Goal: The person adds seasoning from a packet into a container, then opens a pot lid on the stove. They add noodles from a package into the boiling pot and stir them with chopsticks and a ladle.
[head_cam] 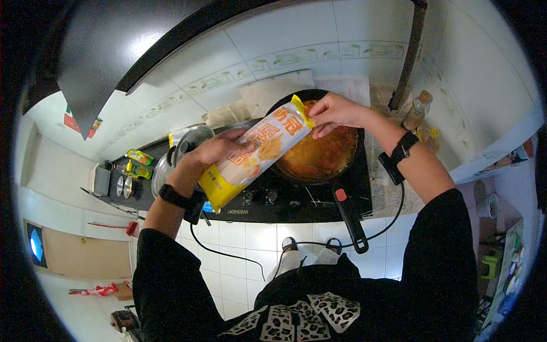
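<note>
A long plastic packet of dried noodles (269,145), white and yellow with orange printing, is held aslant over the stove. My left hand (224,147) grips it around its lower middle. At its upper right end, the fingers of my right hand (335,113) pinch the yellow end seal. Whether that end is torn is hidden by the fingers. Below my right hand, a black frying pan (318,181) holds reddish-orange broth (318,154). Its black handle (348,218) points toward me. The pan stands on the right side of the black glass gas stove (295,211).
Left of my left wrist are a glass pot lid (194,141) and a metal pot (160,171). Yellow-green bottles (139,169) and two small metal bowls (124,187) stand farther left. A corked glass bottle (418,110) is at right. A range hood (107,47) overhangs the upper left.
</note>
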Demonstrator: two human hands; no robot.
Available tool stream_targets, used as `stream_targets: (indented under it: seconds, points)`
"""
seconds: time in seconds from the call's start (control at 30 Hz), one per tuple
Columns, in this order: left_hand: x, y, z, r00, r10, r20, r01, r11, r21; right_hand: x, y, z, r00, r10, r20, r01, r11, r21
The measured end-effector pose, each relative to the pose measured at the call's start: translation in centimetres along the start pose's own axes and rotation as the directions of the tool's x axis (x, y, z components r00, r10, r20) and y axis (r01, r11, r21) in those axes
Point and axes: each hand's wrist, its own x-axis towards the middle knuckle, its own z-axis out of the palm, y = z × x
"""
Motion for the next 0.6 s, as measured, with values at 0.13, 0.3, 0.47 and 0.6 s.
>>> stream_targets:
  seconds: [0.13,0.3,0.47,0.6]
  points:
    - [-0.1,-0.6,0.0,0.999,-0.026,-0.033,0.026,0.999,-0.023,0.3,0.1,0.7,0.998,-0.055,-0.040,0.056,0.998,0.009]
    - [-0.4,-0.6,-0.1,1.000,-0.014,-0.013,0.013,0.998,-0.054,0.3,0.5,1.0,0.994,-0.093,-0.063,0.089,0.994,-0.060]
    - [-0.6,-0.2,-0.1,1.000,-0.018,-0.020,0.018,1.000,0.013,0.7,0.9,1.6,0.995,-0.078,-0.061,0.072,0.993,-0.093]
    - [-0.7,0.0,0.4,0.999,-0.030,-0.014,0.030,1.000,-0.004,0.8,1.2,1.4,0.996,-0.089,-0.020,0.090,0.996,0.024]
